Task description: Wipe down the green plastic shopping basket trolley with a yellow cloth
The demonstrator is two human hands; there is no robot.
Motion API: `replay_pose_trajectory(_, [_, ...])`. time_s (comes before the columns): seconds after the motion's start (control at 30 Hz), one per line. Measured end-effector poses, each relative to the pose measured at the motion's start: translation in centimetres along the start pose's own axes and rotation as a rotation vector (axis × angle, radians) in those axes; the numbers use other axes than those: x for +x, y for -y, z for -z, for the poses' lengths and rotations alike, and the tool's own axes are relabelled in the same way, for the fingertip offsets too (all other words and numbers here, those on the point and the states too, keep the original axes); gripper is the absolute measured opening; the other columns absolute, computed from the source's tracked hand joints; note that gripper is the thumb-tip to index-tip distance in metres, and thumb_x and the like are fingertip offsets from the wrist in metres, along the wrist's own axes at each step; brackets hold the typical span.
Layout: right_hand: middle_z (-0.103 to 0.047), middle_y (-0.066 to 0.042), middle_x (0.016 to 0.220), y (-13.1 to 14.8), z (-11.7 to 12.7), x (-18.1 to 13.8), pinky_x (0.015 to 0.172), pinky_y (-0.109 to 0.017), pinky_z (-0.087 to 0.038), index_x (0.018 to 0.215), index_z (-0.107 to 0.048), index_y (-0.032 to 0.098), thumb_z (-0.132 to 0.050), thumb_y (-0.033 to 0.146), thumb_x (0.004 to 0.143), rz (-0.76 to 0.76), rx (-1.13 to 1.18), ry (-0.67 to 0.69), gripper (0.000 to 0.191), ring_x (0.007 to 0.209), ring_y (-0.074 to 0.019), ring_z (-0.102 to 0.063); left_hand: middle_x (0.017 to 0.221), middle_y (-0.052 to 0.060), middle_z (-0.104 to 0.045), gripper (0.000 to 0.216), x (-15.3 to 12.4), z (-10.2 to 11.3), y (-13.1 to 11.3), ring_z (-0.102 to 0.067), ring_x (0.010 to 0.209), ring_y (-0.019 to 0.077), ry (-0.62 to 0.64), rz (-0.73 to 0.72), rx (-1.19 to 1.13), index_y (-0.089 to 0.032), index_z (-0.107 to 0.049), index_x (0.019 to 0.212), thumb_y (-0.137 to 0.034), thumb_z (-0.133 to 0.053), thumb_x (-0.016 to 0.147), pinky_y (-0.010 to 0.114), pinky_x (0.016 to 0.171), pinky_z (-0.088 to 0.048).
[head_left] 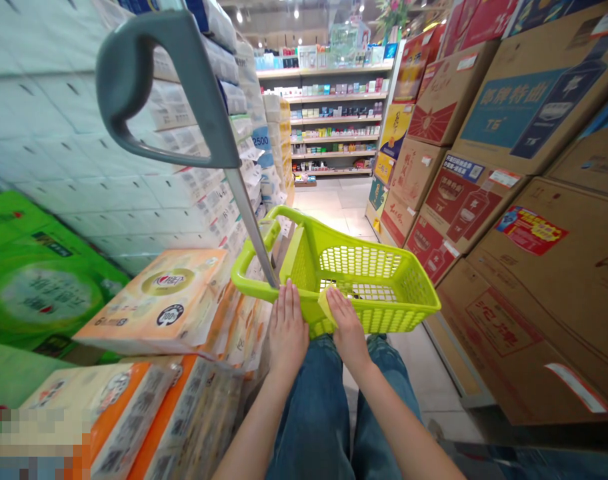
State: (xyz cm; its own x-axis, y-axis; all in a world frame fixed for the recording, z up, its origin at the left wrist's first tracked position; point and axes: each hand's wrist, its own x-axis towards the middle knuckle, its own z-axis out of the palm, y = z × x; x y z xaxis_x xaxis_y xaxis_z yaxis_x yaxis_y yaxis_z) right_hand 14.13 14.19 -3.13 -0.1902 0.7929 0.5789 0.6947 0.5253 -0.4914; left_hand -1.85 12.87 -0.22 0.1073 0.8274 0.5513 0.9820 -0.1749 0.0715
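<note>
A lime-green shopping basket (414,293) with lattice sides stands in front of my knees. Its grey pull handle (209,100) rises on a metal pole at the left end. My left hand (288,327) lies flat on the basket's near rim beside the foot of the pole, fingers stretched out. To its right, my right hand (345,327) presses a small yellow cloth (326,303) against the near side of the basket. The fingers cover part of the cloth. Through the basket's lattice, no goods can be made out.
Packs of tissue paper (159,293) are stacked low at my left, below a tall wall of white paper packs (34,120). Cardboard cartons (514,267) rise close on my right. Down the aisle, shelves (334,137) hold many small products.
</note>
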Motion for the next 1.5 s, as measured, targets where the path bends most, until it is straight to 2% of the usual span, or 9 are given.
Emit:
replay_pose_trajectory(0.13, [-0.042, -0.005, 0.157, -3.2, 1.9, -2.5, 0.123, -0.048, -0.031, 0.157, -0.025, 0.027, -0.03, -0.01, 0.067, -0.069, -0.046, -0.088, 0.098, 0.149, -0.0171, -0.032, 0.165, 0.016, -0.02, 0.087, 0.1, 0.3, -0.2, -0.014, 0.154, 0.0266, 0.019, 0.007, 0.008, -0.005, -0.007, 0.158, -0.011, -0.051, 0.082, 0.045, 0.123, -0.026])
replay_pose_trajectory(0.23, [-0.043, -0.006, 0.156, -3.8, 1.9, -3.2, 0.123, -0.05, -0.031, 0.157, -0.028, 0.026, -0.032, -0.01, 0.066, -0.143, -0.053, -0.154, 0.098, 0.149, -0.0188, -0.032, 0.165, 0.016, -0.021, 0.086, 0.1, 0.4, -0.2, -0.015, 0.154, 0.0267, 0.017, 0.005, 0.0, -0.005, -0.008, 0.158, -0.012, -0.05, 0.084, 0.045, 0.123, -0.027])
replay_pose_trajectory(0.37, [-0.042, -0.007, 0.157, -1.3, 0.1, -1.5, 0.124, -0.05, -0.029, 0.157, -0.029, 0.022, -0.034, -0.01, 0.064, -0.173, -0.01, -0.151, 0.098, 0.149, -0.0197, -0.031, 0.165, 0.017, -0.021, 0.087, 0.1, 0.2, 0.0, -0.017, 0.153, 0.0269, 0.005, -0.005, -0.012, -0.007, -0.005, 0.158, -0.011, -0.049, 0.084, 0.046, 0.122, -0.029])
replay_pose_trajectory(0.5, [-0.044, -0.008, 0.156, 2.6, -2.1, 1.7, 0.124, -0.047, -0.03, 0.156, -0.031, 0.02, -0.036, -0.01, 0.064, -0.094, 0.065, -0.063, 0.096, 0.149, -0.0197, -0.033, 0.165, 0.015, -0.019, 0.082, 0.0, -0.2, 0.1, -0.015, 0.154, 0.0252, -0.001, 0.006, 0.0, -0.009, -0.004, 0.159, -0.011, -0.045, 0.087, 0.045, 0.122, -0.029])
replay_pose_trajectory(0.67, [-0.044, -0.01, 0.156, 4.5, -2.5, 3.0, 0.124, -0.047, -0.031, 0.154, -0.036, 0.017, -0.033, -0.008, 0.071, -0.036, 0.093, -0.016, 0.087, 0.149, -0.0182, -0.032, 0.165, 0.014, -0.019, 0.075, -0.1, -0.3, -0.1, -0.014, 0.154, 0.0235, -0.017, 0.017, 0.026, -0.009, -0.004, 0.159, -0.01, -0.037, 0.092, 0.043, 0.122, -0.028])
replay_pose_trajectory(1.0, [-0.04, -0.007, 0.158, -1.2, 0.6, -1.2, 0.123, -0.05, -0.03, 0.158, -0.023, 0.024, -0.03, -0.009, 0.071, -0.054, -0.001, -0.041, 0.094, 0.15, -0.0179, -0.028, 0.166, 0.015, -0.018, 0.088, 0.1, 0.3, -0.2, -0.014, 0.154, 0.027, 0.029, 0.014, -0.004, -0.007, -0.004, 0.159, -0.011, -0.05, 0.083, 0.045, 0.123, -0.027])
replay_pose_trajectory(1.2, [-0.042, -0.007, 0.157, -5.1, 3.0, -4.1, 0.123, -0.051, -0.029, 0.157, -0.027, 0.026, -0.03, -0.01, 0.07, -0.159, -0.08, -0.119, 0.094, 0.149, -0.0186, -0.031, 0.165, 0.016, -0.02, 0.089, 0.1, 0.1, -0.2, -0.014, 0.154, 0.0277, 0.011, 0.011, 0.0, -0.007, -0.005, 0.158, -0.011, -0.051, 0.082, 0.045, 0.123, -0.027])
replay_pose_trajectory(1.33, [-0.044, -0.009, 0.156, -2.9, 1.7, -2.8, 0.124, -0.051, -0.029, 0.155, -0.032, 0.021, -0.032, -0.009, 0.068, -0.214, -0.045, -0.136, 0.092, 0.149, -0.0193, -0.03, 0.165, 0.017, -0.019, 0.088, 0.1, 0.0, -0.2, -0.014, 0.154, 0.0279, 0.011, 0.005, 0.003, -0.006, -0.003, 0.158, -0.011, -0.05, 0.084, 0.045, 0.122, -0.028])
replay_pose_trajectory(1.5, [-0.044, -0.01, 0.156, 3.4, -1.7, 1.5, 0.124, -0.046, -0.029, 0.153, -0.037, 0.015, -0.033, -0.009, 0.067, -0.077, 0.084, -0.031, 0.09, 0.149, -0.0184, -0.031, 0.165, 0.016, -0.02, 0.081, -0.1, -0.5, 0.0, -0.015, 0.154, 0.0258, -0.015, 0.006, 0.017, -0.009, -0.001, 0.159, -0.01, -0.043, 0.089, 0.045, 0.122, -0.029])
